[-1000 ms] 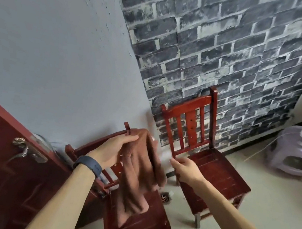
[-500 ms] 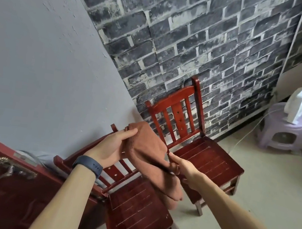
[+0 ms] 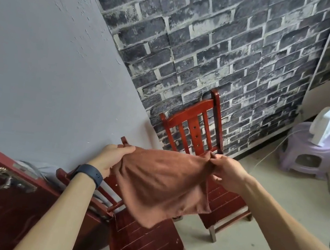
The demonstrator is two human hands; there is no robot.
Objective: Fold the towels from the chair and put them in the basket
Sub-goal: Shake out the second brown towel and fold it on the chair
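The left hand [image 3: 111,157] and right hand [image 3: 224,173] each pinch tight on a top corner of the brown towel [image 3: 161,180], held up above the two red chairs [image 3: 141,244], so keep it flat before folding.

the towel [image 3: 164,181] pinched between the fingers was rust-brown — the chairs [image 3: 194,127] behind it dark red, the wall [image 3: 226,48] charcoal brick-patterned, the stool [image 3: 309,152] pale lilac, the wristband [image 3: 89,174] navy.
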